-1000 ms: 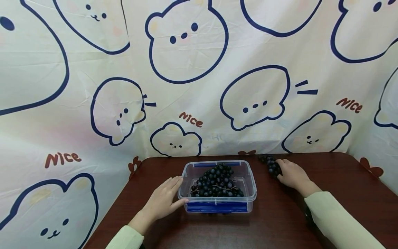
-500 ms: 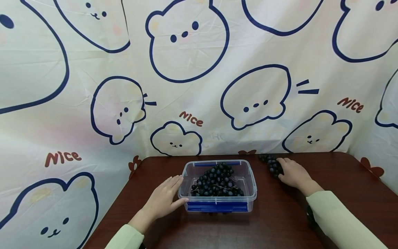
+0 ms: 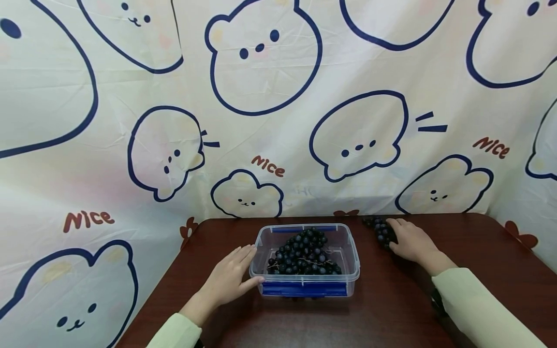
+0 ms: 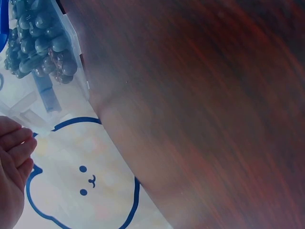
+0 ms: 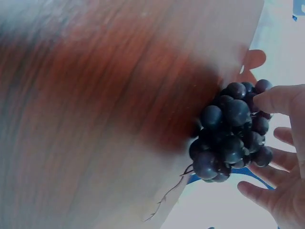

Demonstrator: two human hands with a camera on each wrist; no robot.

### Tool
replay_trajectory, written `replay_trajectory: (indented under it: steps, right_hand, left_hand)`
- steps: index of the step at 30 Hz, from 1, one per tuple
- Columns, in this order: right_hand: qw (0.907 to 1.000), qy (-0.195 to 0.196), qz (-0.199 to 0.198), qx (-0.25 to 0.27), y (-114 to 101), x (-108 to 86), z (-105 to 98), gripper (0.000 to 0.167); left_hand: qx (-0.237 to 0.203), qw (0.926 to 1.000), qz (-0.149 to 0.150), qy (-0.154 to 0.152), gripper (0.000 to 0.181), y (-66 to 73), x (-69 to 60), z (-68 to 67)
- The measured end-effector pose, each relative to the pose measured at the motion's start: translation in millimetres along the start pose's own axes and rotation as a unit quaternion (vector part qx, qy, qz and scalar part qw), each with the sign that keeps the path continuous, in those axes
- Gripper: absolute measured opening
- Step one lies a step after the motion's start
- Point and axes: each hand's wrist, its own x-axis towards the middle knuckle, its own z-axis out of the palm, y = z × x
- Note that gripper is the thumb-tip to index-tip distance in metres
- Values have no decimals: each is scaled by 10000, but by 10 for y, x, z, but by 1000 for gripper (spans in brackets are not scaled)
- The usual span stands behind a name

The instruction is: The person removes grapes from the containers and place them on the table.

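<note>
A clear plastic container (image 3: 354, 263) with blue clips stands on the table, a heap of dark grapes (image 3: 304, 251) inside it. My left hand (image 3: 228, 278) touches its left side with straight fingers, thumb on the front left corner. To the right, near the table's back edge, lies a smaller bunch of dark grapes (image 3: 383, 234). My right hand (image 3: 415, 244) holds that bunch from its right side. In the right wrist view the thumb presses on the grapes (image 5: 228, 129) and the fingers reach round behind; a thin bare stem hangs from the lower end.
The dark brown table (image 3: 322, 321) runs back to a white cloth (image 3: 261, 140) printed with blue-outlined cartoon animals. More of this cloth hangs at the left and right sides.
My right hand and the small bunch have shifted very slightly to the right in the head view, with the camera's own slight movement. The left hand and the container stay together as before.
</note>
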Motion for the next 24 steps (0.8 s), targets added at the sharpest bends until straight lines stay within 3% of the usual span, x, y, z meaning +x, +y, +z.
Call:
replay_trajectory:
  steps: [8, 24]
  right_hand:
    - [9997, 208, -133, -60, -88, -12, -73, 63]
    - [9901, 1094, -845, -230, -329, 20, -196, 61]
  left_hand:
    - [-69, 10000, -11, -12, 77, 3, 4, 4]
    - [-21, 9999, 73, 67, 76, -2, 4, 9]
